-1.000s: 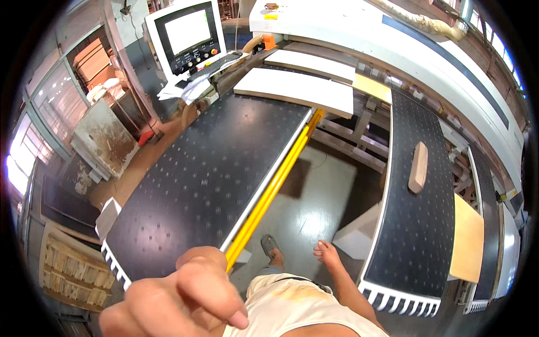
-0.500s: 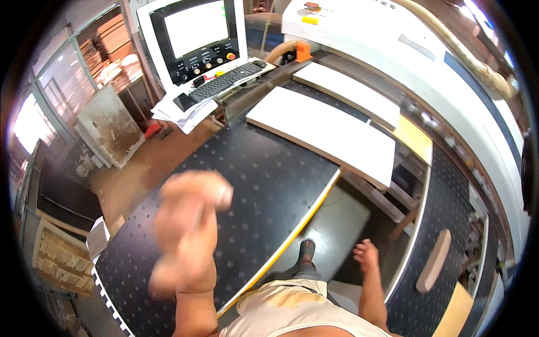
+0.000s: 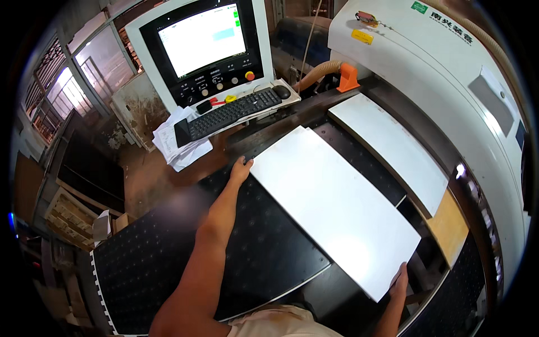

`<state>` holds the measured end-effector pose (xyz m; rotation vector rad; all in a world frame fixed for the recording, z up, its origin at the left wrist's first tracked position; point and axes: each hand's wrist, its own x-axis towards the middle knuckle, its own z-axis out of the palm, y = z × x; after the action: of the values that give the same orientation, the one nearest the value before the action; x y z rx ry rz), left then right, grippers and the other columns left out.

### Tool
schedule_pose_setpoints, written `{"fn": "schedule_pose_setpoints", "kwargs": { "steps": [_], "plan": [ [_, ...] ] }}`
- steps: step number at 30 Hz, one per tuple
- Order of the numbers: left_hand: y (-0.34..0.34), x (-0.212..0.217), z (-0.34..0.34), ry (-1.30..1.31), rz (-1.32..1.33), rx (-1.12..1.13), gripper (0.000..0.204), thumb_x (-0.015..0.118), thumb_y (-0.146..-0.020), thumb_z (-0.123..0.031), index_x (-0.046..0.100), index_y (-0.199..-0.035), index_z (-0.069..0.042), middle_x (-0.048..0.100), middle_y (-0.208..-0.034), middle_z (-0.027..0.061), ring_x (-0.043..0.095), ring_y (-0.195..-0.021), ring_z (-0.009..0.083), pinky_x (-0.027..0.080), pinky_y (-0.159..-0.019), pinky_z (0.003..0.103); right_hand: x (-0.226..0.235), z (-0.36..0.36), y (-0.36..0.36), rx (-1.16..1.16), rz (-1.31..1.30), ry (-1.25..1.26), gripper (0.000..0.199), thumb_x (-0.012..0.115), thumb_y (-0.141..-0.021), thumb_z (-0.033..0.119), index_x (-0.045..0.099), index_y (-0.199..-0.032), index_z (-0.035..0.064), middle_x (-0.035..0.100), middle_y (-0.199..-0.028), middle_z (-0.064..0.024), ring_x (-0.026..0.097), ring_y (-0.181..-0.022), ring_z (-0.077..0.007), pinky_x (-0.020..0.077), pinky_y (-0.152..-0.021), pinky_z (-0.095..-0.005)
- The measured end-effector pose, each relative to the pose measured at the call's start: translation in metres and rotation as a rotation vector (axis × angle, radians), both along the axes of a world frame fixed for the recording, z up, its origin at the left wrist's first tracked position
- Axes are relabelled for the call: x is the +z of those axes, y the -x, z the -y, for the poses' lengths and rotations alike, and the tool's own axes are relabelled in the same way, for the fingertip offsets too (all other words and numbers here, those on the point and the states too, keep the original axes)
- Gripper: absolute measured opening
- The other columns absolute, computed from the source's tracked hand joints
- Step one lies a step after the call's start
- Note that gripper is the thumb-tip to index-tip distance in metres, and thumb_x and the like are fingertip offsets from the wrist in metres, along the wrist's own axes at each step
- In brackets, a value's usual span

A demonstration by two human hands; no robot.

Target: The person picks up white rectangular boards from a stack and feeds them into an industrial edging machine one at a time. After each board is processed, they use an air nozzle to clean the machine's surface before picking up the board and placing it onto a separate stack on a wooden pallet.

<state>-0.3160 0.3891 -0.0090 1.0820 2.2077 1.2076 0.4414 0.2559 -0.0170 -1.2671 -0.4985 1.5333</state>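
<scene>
While the left hand [image 3: 241,170] and right hand [image 3: 400,282] grasp its ten- and four-o'clock ends, the white panel [image 3: 334,208] looks stiff, probably heavy, best held there.

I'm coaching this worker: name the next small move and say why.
Probably take a firm grip on the nearer white panel: the left hand is at its left end, the right hand at its right, which overhangs the left black table.

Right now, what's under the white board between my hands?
The black dotted tabletop shows along the near edge of the white board, whose right end reaches past that tabletop. What lies directly underneath is covered.
</scene>
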Motion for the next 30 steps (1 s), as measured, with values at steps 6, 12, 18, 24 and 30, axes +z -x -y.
{"fn": "schedule_pose_setpoints", "kwargs": {
  "steps": [6,12,18,24,30],
  "plan": [
    [-0.021,-0.015,-0.03,-0.021,-0.024,-0.118,0.042,0.063,-0.093,-0.032,0.068,-0.116,0.002,0.069,-0.115,0.0214,0.064,-0.112,0.0342,0.048,-0.097,0.038,-0.031,-0.001,-0.017,-0.143,0.225,0.042,0.066,0.036,-0.106,0.045,0.032,-0.147,-0.0062,0.04,-0.151,-0.018,0.042,-0.135,-0.0317,0.0309,-0.113,-0.0388],
    [0.009,-0.019,-0.001,-0.069,-0.115,-0.124,0.036,0.06,-0.095,-0.028,0.067,-0.115,0.001,0.067,-0.119,0.02,0.064,-0.113,0.0316,0.047,-0.096,0.036,0.008,-0.001,0.016,-0.004,0.279,0.024,0.067,0.034,-0.106,0.046,0.032,-0.147,-0.007,0.042,-0.149,-0.0181,0.044,-0.134,-0.0317,0.0325,-0.112,-0.0388],
    [0.016,-0.012,0.021,-0.053,0.127,-0.288,0.03,0.056,-0.098,-0.023,0.064,-0.114,0.001,0.068,-0.106,0.01,0.061,-0.102,0.0202,0.045,-0.092,0.032,-0.016,0.018,-0.001,-0.04,0.321,0.012,0.066,0.033,-0.107,0.044,0.031,-0.146,-0.0084,0.044,-0.147,-0.0205,0.047,-0.13,-0.0323,0.0354,-0.11,-0.0397],
    [-0.003,0.008,0.133,0.108,-0.144,-0.17,0.035,0.052,-0.1,-0.028,0.062,-0.12,-0.002,0.065,-0.118,0.0181,0.06,-0.11,0.0323,0.044,-0.097,0.036,-0.014,0.02,-0.02,0.062,0.282,-0.014,0.066,0.033,-0.106,0.044,0.031,-0.146,-0.0085,0.044,-0.146,-0.0205,0.047,-0.13,-0.0317,0.035,-0.11,-0.0394],
    [-0.025,0.019,0.307,0.152,-0.105,0.061,0.035,0.051,-0.101,-0.027,0.06,-0.126,-0.005,0.066,-0.117,0.0167,0.054,-0.113,0.0357,0.043,-0.099,0.043,0.015,-0.011,-0.008,0.318,0.46,0.05,0.068,0.036,-0.105,0.047,0.034,-0.146,-0.008,0.047,-0.144,-0.0194,0.048,-0.129,-0.0299,0.0357,-0.108,-0.0366]
  ]
}}
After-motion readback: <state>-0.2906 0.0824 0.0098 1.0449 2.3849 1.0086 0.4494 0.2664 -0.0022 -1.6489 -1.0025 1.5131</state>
